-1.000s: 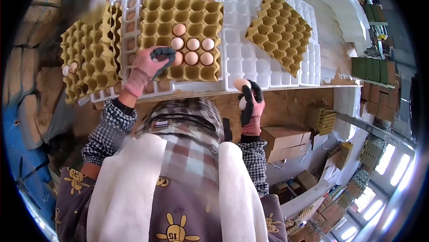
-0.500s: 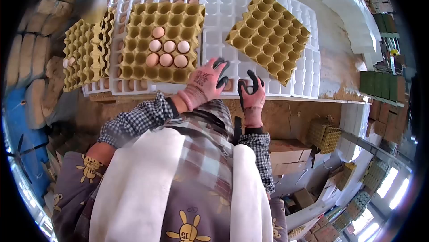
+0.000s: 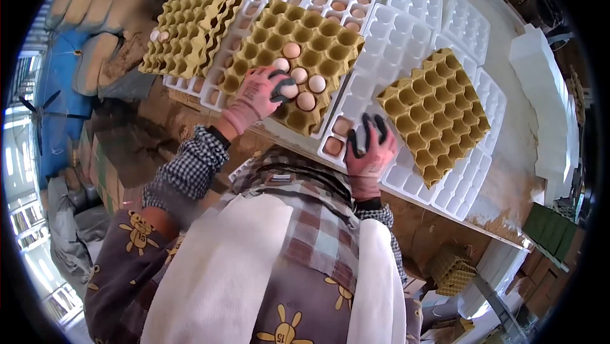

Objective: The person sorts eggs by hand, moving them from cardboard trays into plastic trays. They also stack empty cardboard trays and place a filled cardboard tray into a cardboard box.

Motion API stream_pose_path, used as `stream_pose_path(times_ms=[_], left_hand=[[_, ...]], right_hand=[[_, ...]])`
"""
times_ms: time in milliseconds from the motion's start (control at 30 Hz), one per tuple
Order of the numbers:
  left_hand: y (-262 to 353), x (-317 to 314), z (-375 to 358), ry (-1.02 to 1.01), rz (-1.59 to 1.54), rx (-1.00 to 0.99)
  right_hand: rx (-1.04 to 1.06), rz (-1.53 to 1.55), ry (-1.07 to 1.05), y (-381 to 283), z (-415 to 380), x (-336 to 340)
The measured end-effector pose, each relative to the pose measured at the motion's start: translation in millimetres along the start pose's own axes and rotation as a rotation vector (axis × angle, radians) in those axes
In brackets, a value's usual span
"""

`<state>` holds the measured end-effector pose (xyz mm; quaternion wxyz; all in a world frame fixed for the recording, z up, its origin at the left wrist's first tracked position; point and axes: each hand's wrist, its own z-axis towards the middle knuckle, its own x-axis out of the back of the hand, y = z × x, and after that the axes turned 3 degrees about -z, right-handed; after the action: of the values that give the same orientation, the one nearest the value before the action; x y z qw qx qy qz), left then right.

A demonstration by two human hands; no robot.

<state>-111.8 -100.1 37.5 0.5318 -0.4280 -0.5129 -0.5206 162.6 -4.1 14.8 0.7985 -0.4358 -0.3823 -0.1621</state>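
Your left gloved hand [image 3: 257, 93] curls around a pale egg, lowering it into the yellow pulp egg tray [image 3: 293, 58] beside its seated eggs [image 3: 298, 83], while your right gloved hand [image 3: 372, 147], fingers spread, reaches into the white plastic trays [image 3: 406, 33] beside it.

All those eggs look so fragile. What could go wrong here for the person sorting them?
The left hand reaches in right beside the eggs sitting close together in the cardboard tray; a bump might crack one. That tray rests on the white trays near the table edge, so a push could shift it. The right hand presses near two eggs in a white tray at the very edge, where they could be knocked off.
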Motion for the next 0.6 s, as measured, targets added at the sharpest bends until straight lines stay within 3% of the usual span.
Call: stream_pose_path(times_ms=[67, 100, 133, 200, 233, 300, 333, 400, 433, 467, 500, 533, 600], left_hand=[[-3, 7, 2, 0.237, -1.213, 0.391], [-25, 5, -5, 0.256, -1.553, 0.503], [-25, 28, -5, 0.249, -1.937, 0.773], [-59, 15, -16, 0.195, -1.869, 0.796], [-58, 19, -14, 0.192, -1.87, 0.797], [-46, 28, -1, -0.099, -0.51, 0.234], [-44, 25, 2, -0.099, -0.524, 0.242], [-41, 20, 4, -0.317, -0.072, 0.126], [-47, 20, 5, -0.276, -0.203, 0.156], [-54, 16, 6, -0.28, -0.216, 0.141], [-62, 12, 2, -0.15, -0.514, 0.196], [-68, 9, 2, -0.012, -0.805, 0.248], [-67, 17, 16, 0.065, -0.735, 0.199]], right_hand=[[0.06, 0.264, -0.16, -29, 22, -23], [0.143, 0.292, -0.279, -49, 37, -32], [0.214, 0.052, -0.345, -70, 47, -44], [0.245, -0.26, -0.52, -80, 57, -72], [0.242, -0.261, -0.521, -77, 57, -75], [-0.128, 0.339, -0.423, -57, 60, -76], [-0.438, 0.947, -0.391, -34, 50, -93], [-0.454, 1.219, -0.278, -37, 57, -66], [-0.463, 1.208, -0.267, -34, 61, -63], [-0.333, 1.005, -0.258, -30, 64, -61], [-0.21, 0.805, -0.259, -30, 65, -59], [-0.218, 0.798, -0.255, -35, 73, -60], [-0.545, 0.694, -0.512, -58, 94, -65]])
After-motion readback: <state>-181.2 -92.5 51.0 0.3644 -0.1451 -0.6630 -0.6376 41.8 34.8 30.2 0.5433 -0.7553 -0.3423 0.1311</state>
